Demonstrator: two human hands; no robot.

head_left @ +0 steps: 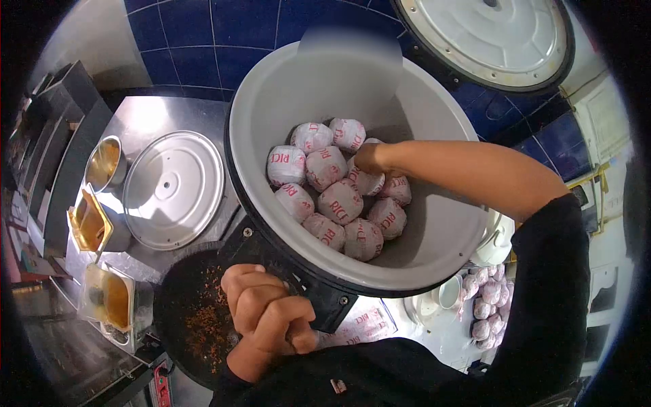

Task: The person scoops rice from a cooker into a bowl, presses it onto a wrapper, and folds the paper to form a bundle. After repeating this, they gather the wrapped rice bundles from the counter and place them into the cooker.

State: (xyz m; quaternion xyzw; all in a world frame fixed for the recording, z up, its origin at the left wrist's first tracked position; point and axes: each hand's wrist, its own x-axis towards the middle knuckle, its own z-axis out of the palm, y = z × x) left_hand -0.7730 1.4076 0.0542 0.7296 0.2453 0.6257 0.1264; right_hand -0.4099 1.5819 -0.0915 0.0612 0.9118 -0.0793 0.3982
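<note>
A large round insulated tub (pixel 434 129) with a pale inner wall and a dark rim stands tilted towards me. Inside lie several round bundles wrapped in white paper printed "RICE" in red (pixel 325 168). My right hand (pixel 374 159) reaches in over the right wall, its fingers closed over one wrapped rice bundle (pixel 367 180); they are partly hidden. My left hand (pixel 270 311) is a closed fist outside the tub, beside the black bracket (pixel 271 254) below its rim. What that fist grips, if anything, is hidden.
A round metal lid (pixel 178 193) lies on the steel counter at the left, near containers of orange-brown food (pixel 121 298). A dark pan (pixel 180 305) holds brown crumbs. The tub's open lid (pixel 495 41) is at upper right. More wrapped bundles (pixel 491 305) lie at lower right.
</note>
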